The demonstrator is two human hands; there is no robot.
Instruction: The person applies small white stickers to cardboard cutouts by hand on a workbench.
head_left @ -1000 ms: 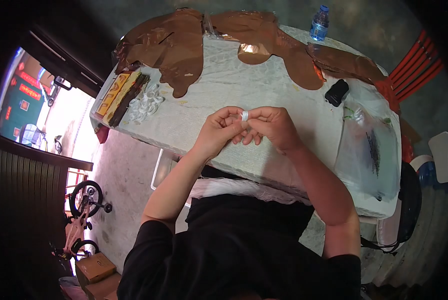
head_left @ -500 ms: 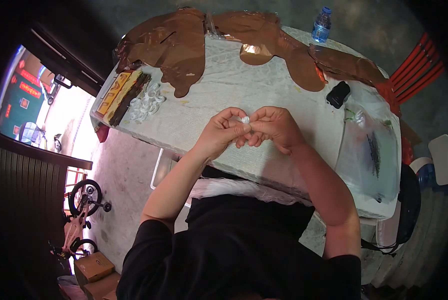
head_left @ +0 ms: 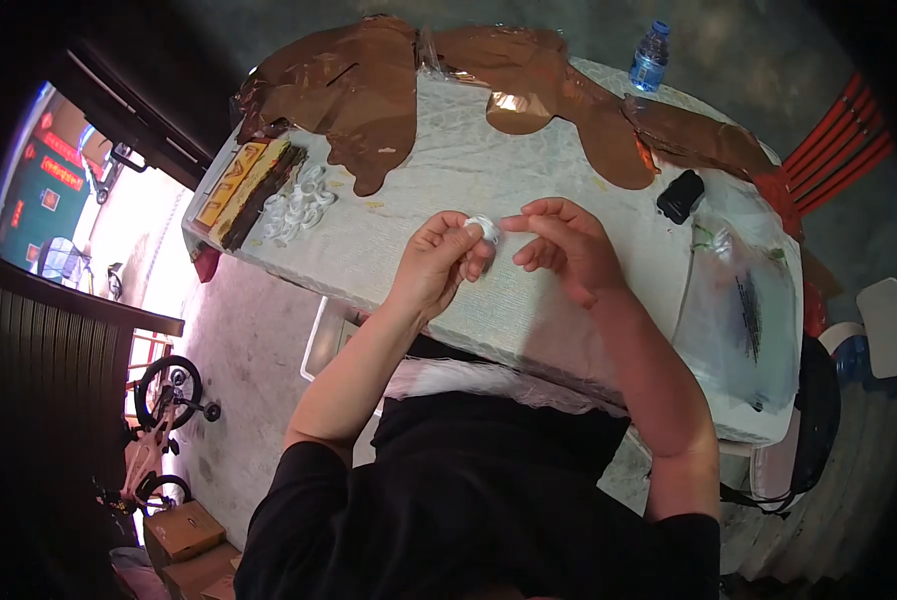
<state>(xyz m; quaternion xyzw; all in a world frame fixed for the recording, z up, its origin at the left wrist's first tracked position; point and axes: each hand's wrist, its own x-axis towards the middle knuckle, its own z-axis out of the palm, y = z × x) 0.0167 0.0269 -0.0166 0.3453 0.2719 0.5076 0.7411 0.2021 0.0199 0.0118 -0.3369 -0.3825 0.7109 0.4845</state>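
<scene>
Over the near middle of the white-covered table (head_left: pixel 449 180), my left hand (head_left: pixel 437 262) pinches a small white coil (head_left: pixel 485 230), which looks like wound string or a ring. Just right of it, my right hand (head_left: pixel 569 250) has its fingers apart and slightly curled, with nothing seen in it. The right index fingertip is close to the coil; whether it touches cannot be told. A pile of similar white coils (head_left: pixel 297 205) lies on the table's left part, beside a yellow and brown box (head_left: pixel 244 195).
Brown shiny sheets (head_left: pixel 369 100) lie along the far edge. A water bottle (head_left: pixel 651 57) stands at the back right. A black object (head_left: pixel 681 196) and clear plastic bags (head_left: pixel 734 310) are on the right. A red chair (head_left: pixel 844 145) is beyond; white strands (head_left: pixel 469 378) hang at the near edge.
My right hand has let go of the white coil and moved slightly right, its fingers opening. The coil now shows as a wider loop in my left hand.
</scene>
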